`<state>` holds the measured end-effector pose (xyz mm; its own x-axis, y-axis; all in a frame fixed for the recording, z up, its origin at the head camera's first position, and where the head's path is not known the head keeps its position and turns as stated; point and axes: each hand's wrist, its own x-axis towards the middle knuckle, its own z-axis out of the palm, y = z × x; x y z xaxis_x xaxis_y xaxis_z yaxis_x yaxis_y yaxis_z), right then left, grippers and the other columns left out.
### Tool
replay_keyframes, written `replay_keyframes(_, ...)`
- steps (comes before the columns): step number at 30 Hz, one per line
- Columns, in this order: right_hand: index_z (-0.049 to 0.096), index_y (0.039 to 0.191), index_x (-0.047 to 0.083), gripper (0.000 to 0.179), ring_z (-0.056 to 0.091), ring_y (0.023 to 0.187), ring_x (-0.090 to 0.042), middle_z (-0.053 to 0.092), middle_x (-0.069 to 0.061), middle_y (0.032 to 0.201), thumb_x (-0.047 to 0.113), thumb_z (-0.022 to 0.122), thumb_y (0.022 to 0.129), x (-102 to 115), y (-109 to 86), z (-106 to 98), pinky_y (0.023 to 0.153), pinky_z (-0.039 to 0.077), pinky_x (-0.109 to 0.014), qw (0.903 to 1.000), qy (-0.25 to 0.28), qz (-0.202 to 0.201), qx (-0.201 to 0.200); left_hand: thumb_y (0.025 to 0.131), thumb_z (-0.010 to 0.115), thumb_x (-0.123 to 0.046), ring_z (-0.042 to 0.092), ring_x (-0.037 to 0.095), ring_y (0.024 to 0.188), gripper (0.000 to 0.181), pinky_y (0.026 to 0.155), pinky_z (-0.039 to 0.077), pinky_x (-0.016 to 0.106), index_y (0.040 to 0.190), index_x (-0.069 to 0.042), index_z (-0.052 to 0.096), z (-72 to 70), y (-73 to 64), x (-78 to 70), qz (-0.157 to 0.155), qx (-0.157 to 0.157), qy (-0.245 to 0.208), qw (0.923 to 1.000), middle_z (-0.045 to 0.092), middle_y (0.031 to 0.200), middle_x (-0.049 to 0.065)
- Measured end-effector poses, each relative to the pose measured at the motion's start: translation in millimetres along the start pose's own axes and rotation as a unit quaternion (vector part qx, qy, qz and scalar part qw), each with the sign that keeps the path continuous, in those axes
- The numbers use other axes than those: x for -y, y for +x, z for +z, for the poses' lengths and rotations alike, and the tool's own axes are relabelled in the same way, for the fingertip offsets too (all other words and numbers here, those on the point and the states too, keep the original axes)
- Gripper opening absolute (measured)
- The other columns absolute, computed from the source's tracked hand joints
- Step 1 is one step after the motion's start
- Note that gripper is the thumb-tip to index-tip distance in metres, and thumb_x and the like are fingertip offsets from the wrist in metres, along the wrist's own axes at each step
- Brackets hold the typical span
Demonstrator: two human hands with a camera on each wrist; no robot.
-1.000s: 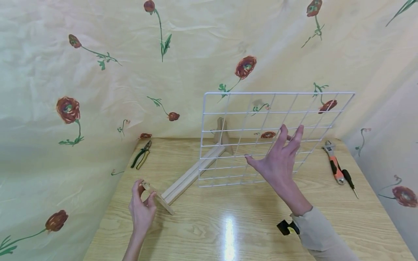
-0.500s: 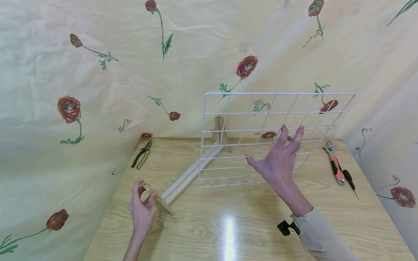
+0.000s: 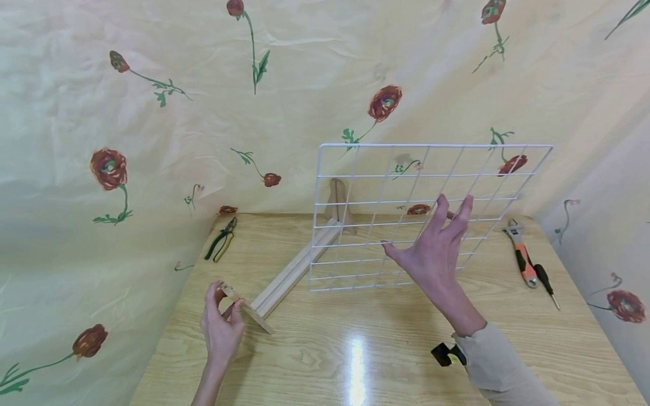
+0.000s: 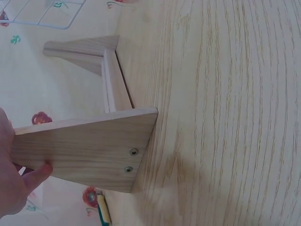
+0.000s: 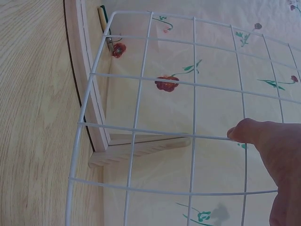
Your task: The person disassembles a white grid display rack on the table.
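Note:
My left hand (image 3: 220,327) pinches the upper part of the near wooden end piece (image 4: 89,146) of a low wooden stand. Two screw heads (image 4: 134,151) show on that piece's outer face. From it a grooved crossbar (image 3: 289,277) runs back across the table to the far end piece (image 3: 337,194), which stands upright near the wall. A white wire grid panel (image 3: 437,145) is held tilted up by my right hand (image 3: 438,254), its fingers spread over the wires and its thumb against one. In the head view the grid overlaps the stand's far end.
Pliers (image 3: 221,239) with black and yellow handles lie at the table's back left. An adjustable wrench (image 3: 520,254) and a screwdriver (image 3: 545,285) lie at the right. A flower-printed sheet (image 3: 284,113) covers the wall behind the wooden tabletop (image 3: 315,361).
The stand's far end has swung a little to the left behind the grid. Both hands and the wire grid panel stay almost where they were.

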<state>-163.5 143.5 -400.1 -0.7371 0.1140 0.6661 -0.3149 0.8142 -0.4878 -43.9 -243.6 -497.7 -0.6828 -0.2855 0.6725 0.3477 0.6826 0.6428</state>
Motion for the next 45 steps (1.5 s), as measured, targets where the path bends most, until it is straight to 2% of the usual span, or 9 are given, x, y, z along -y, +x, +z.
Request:
replay_keyframes(5, 0.013, 0.152, 0.002, 0.137, 0.022, 0.132, -0.052, -0.007, -0.033, 0.156, 0.034, 0.100, 0.051, -0.6, 0.3, 0.5, 0.093, 0.041, -0.072, 1.0000, -0.002, -0.004, 0.000, 0.075, 0.077, 0.020, 0.062, 0.038, 0.101, 0.067, 0.078, 0.054, 0.015, 0.132, 0.010, 0.045, -0.4, -0.2, -0.4, 0.004, 0.000, 0.004, 1.0000, 0.060, 0.108, 0.024)
replay_keyframes(11, 0.012, 0.152, 0.002, 0.138, 0.021, 0.134, -0.051, -0.009, -0.033, 0.156, 0.035, 0.100, 0.051, -0.7, 0.6, 0.0, 0.095, 0.041, -0.072, 1.0000, 0.000, 0.001, 0.004, 0.078, 0.076, 0.018, 0.063, 0.025, 0.103, 0.062, 0.079, 0.055, 0.016, 0.131, 0.009, 0.046, -1.4, -1.4, -1.5, -0.006, 0.002, 0.003, 1.0000, 0.061, 0.105, 0.025)
replay_keyframes(19, 0.014, 0.151, 0.002, 0.137, 0.022, 0.133, -0.051, -0.009, -0.031, 0.157, 0.034, 0.101, 0.050, -0.3, 0.1, 0.1, 0.094, 0.041, -0.073, 0.9999, 0.001, 0.010, 0.007, 0.078, 0.076, 0.017, 0.063, 0.042, 0.098, 0.061, 0.079, 0.054, 0.014, 0.131, 0.011, 0.045, -2.6, -1.5, -2.7, -0.001, 0.005, -0.006, 1.0000, 0.061, 0.104, 0.025)
replay_keyframes(26, 0.014, 0.152, 0.002, 0.139, 0.014, 0.140, -0.049, -0.010, -0.030, 0.157, 0.035, 0.101, 0.049, -1.6, -0.6, 2.0, 0.096, 0.040, -0.073, 1.0000, -0.003, 0.006, 0.005, 0.072, 0.078, 0.019, 0.064, 0.039, 0.094, 0.068, 0.069, 0.060, 0.029, 0.131, 0.013, 0.045, -3.1, -1.5, -2.9, 0.042, -0.001, 0.015, 0.9990, 0.062, 0.102, 0.024)
replay_keyframes(30, 0.014, 0.152, 0.001, 0.138, 0.017, 0.137, -0.050, -0.009, -0.030, 0.157, 0.034, 0.101, 0.049, -2.6, -0.5, 2.7, 0.095, 0.040, -0.073, 1.0000, -0.003, 0.001, 0.001, 0.068, 0.081, 0.020, 0.064, 0.028, 0.096, 0.073, 0.065, 0.061, 0.035, 0.132, 0.012, 0.046, -2.6, -1.8, -3.0, 0.058, -0.009, 0.019, 0.9981, 0.063, 0.102, 0.023)
replay_keyframes(34, 0.014, 0.152, 0.001, 0.138, 0.021, 0.134, -0.052, -0.009, -0.031, 0.157, 0.034, 0.101, 0.050, -2.3, -0.6, 2.6, 0.094, 0.041, -0.074, 1.0000, -0.002, 0.003, 0.005, 0.069, 0.081, 0.019, 0.063, 0.020, 0.099, 0.073, 0.065, 0.061, 0.036, 0.132, 0.010, 0.046, -2.9, -2.3, -3.6, 0.051, -0.008, 0.021, 0.9984, 0.062, 0.102, 0.023)
replay_keyframes(41, 0.013, 0.152, 0.002, 0.139, 0.020, 0.134, -0.052, -0.010, -0.031, 0.157, 0.034, 0.101, 0.050, -1.6, -0.3, 1.6, 0.095, 0.040, -0.074, 0.9998, -0.001, 0.014, 0.015, 0.067, 0.083, 0.018, 0.064, 0.030, 0.094, 0.071, 0.066, 0.061, 0.030, 0.129, 0.011, 0.048, -3.7, -2.8, -5.2, 0.046, -0.010, 0.028, 0.9985, 0.063, 0.099, 0.022)
replay_keyframes(45, 0.013, 0.152, 0.001, 0.139, 0.022, 0.132, -0.052, -0.011, -0.030, 0.157, 0.035, 0.101, 0.050, -1.5, 0.0, 1.8, 0.094, 0.040, -0.075, 0.9997, -0.002, 0.014, 0.018, 0.066, 0.084, 0.017, 0.065, 0.029, 0.093, 0.071, 0.066, 0.061, 0.029, 0.128, 0.011, 0.049, -3.3, -2.8, -5.2, 0.050, -0.016, 0.029, 0.9982, 0.063, 0.099, 0.022)
